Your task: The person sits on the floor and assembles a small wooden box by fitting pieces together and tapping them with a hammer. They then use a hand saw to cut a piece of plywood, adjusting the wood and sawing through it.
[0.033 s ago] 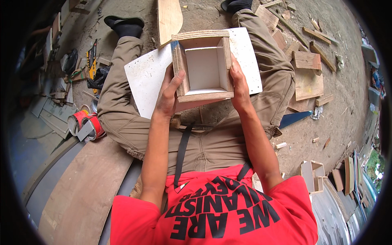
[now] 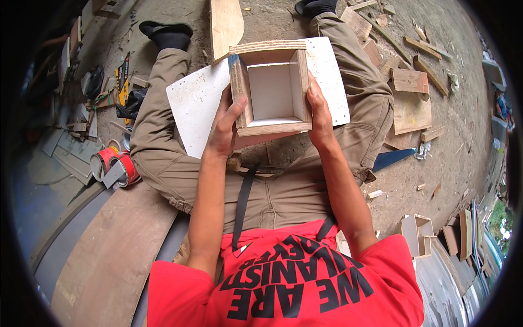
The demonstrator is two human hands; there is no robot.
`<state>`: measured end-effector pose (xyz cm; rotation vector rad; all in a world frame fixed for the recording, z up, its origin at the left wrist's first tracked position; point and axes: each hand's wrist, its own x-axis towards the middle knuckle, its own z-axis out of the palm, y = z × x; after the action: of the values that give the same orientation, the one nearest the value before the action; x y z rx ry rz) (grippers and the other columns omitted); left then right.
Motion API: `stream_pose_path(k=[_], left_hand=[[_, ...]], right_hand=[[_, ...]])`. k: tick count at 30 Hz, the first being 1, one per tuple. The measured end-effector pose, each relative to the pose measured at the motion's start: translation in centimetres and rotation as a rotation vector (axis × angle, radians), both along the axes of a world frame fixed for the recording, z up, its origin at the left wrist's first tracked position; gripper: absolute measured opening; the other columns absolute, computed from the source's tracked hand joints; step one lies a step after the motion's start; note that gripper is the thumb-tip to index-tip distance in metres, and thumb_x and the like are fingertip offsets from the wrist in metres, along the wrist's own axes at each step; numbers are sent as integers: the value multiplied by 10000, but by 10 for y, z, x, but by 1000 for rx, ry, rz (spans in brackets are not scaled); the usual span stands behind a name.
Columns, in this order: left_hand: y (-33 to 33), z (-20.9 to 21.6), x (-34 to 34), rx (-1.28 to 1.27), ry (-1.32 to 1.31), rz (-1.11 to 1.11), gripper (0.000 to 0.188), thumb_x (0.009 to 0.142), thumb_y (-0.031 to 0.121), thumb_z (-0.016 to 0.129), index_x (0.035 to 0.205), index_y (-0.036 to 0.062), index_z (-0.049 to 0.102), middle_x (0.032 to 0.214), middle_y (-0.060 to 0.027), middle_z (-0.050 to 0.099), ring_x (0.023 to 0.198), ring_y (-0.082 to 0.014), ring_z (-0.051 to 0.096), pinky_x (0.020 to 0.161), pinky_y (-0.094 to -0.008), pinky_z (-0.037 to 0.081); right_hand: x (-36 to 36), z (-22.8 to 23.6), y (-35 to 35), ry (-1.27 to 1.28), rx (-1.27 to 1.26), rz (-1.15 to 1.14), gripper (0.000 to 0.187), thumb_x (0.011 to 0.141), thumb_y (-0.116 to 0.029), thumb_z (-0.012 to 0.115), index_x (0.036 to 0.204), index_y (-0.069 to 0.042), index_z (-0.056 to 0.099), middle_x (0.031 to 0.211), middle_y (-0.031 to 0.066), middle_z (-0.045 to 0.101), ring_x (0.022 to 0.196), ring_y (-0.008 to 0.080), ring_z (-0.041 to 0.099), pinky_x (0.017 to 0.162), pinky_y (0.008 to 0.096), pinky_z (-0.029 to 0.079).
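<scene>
Between my two hands is a small open wooden box, with plywood walls and a white inside. Its open side faces up, and one corner at the far left has a blue patch. My left hand grips the left wall, thumb on the near-left edge. Along the right wall, my right hand holds on with its thumb at the edge; the other fingers of both hands are partly hidden. Beneath the box lies a white board with small specks, spanning the space between my legs.
A curved plywood piece lies beyond the board. Red cans and a yellow-and-black saw-like tool are at the left. Wood offcuts and a dark blue blade-shaped piece lie at the right. Another small wooden box stands at lower right.
</scene>
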<state>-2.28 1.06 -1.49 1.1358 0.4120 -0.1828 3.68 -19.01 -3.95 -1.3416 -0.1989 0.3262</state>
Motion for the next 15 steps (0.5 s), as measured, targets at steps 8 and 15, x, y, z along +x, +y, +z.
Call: stream_pose_path(k=[8, 15], left_hand=[[26, 0, 12, 341, -97, 33, 755, 996, 561, 473, 1493, 6, 350, 1472, -125, 438, 1371, -231, 402, 1103, -340, 353], [45, 35, 95, 884, -412, -75, 854, 859, 607, 656, 1458, 40, 435, 1467, -204, 467, 1388, -294, 427, 1136, -410, 334]], right_hand=[[-18, 14, -17, 137, -109, -136, 599, 1073, -359, 318, 1493, 67, 315, 1534, 233, 358, 1444, 313, 332, 1186, 426, 264], [-62, 13, -30, -220, -615, 12, 655, 841, -52, 668, 1433, 40, 404, 1401, 244, 464, 1322, 358, 465, 1093, 416, 394]])
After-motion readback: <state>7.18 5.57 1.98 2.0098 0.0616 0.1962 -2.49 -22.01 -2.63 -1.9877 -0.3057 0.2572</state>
